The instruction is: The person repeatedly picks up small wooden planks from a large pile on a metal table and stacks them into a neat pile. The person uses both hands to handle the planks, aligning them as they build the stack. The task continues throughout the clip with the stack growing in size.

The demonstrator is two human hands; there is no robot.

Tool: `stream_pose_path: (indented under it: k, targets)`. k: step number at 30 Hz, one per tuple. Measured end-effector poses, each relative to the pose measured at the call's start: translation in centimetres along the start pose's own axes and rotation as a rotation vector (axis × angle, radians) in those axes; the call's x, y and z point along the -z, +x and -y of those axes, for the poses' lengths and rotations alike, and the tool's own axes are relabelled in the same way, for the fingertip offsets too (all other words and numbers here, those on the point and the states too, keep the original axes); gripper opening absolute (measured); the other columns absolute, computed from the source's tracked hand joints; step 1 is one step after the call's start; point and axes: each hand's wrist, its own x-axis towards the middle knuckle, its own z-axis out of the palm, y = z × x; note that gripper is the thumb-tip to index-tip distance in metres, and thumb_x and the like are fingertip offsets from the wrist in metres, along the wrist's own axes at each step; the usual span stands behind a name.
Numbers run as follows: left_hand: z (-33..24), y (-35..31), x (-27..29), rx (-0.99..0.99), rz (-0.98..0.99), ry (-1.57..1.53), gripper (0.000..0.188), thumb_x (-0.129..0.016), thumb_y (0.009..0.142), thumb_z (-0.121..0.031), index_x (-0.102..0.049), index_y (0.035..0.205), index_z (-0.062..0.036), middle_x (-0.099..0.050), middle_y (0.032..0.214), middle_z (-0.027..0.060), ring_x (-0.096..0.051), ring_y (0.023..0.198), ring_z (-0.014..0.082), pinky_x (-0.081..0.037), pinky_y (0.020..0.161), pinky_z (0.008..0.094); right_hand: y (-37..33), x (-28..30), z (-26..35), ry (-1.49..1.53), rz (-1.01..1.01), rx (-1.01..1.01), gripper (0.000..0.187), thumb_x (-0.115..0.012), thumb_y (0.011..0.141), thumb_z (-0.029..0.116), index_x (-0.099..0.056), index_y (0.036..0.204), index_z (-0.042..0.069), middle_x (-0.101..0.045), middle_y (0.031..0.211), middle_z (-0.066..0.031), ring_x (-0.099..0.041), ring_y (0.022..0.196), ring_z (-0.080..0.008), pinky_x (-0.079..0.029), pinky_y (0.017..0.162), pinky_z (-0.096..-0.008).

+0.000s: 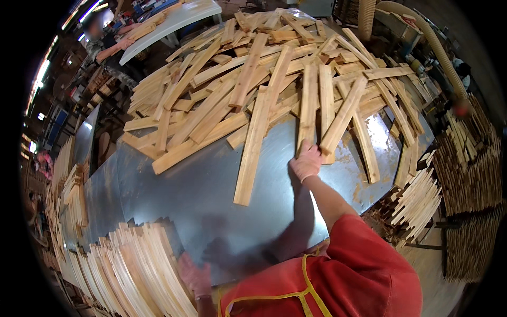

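My right hand (307, 161) reaches forward across the metal table and is closed on the near end of a wooden board (308, 105). The board's far end rests in a large loose heap of similar pale boards (211, 113). Another board (251, 153) juts toward me to the left of that hand. Low in the view, my left hand (195, 276) is beside the right-hand side of a row of stacked boards (142, 264). Its fingers look stretched out, with nothing held in them.
The shiny metal tabletop (237, 222) lies between me and the heap. Stacked strips (417, 203) stand beyond its right edge, with darker stacks (470, 174) farther right. A ribbed hose (443, 47) curves at the far right. At the far left, another person (113, 50) handles wood at a white table (174, 26).
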Motion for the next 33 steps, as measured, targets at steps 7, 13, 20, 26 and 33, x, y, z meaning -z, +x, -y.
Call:
stream_pose_path:
  k: [7,13,20,26,33]
  targets:
    - [-20.5,9.4,2.7,-0.391,0.023,-0.244,0.099,-0.076,0.087,-0.054,-0.035,0.164,-0.0075,-0.046,0.161,0.0195,-0.041,0.150,0.0374,-0.035,0.122,0.0502,-3.4,2.6,-3.5,0.242,-0.033,0.397,0.073,-0.073,0.087,0.043,-0.053,0.144,0.003,-0.057,0.130,-0.0301,-0.057,0.124,-0.0470,-0.048,0.107,-0.0547]
    - [-29.7,13.3,5.5,-0.385,0.235,-0.097,0.109,-0.082,0.080,-0.052,-0.031,0.165,-0.0066,-0.052,0.152,0.0187,-0.052,0.139,0.0377,-0.047,0.112,0.0477,17.6,10.3,-13.4,0.026,-0.146,-0.328,0.104,-0.082,0.076,0.060,-0.046,0.154,0.001,-0.052,0.153,-0.0294,-0.048,0.144,-0.0424,-0.039,0.120,-0.0482]
    - [-24.0,12.6,0.8,-0.339,0.715,-1.310,0.082,-0.072,0.088,-0.030,-0.042,0.159,-0.0024,-0.066,0.128,0.0134,-0.070,0.109,0.0280,-0.058,0.094,0.0408,11.9,6.2,-11.9,0.453,0.105,0.036,0.091,-0.090,0.075,0.036,-0.046,0.144,-0.003,-0.068,0.131,-0.0312,-0.066,0.123,-0.0434,-0.054,0.101,-0.0465]
    - [-19.1,5.8,2.4,-0.162,0.973,-1.734,0.064,-0.068,0.092,-0.017,-0.050,0.152,-0.0023,-0.068,0.109,0.0077,-0.070,0.090,0.0189,-0.059,0.076,0.0338,1.2,0.0,-8.1,0.881,0.230,0.022,0.083,-0.086,0.079,0.015,-0.045,0.149,-0.002,-0.072,0.125,-0.0201,-0.071,0.111,-0.0323,-0.057,0.097,-0.0399]
    - [-11.0,0.4,1.4,-0.064,0.648,-1.456,0.082,-0.073,0.090,-0.021,-0.039,0.164,-0.0085,-0.070,0.110,0.0030,-0.066,0.092,0.0128,-0.056,0.083,0.0297,-12.2,-4.0,5.0,0.995,0.583,0.016,0.068,-0.078,0.084,0.024,-0.055,0.141,-0.005,-0.073,0.117,-0.0171,-0.072,0.101,-0.0252,-0.057,0.090,-0.0363]
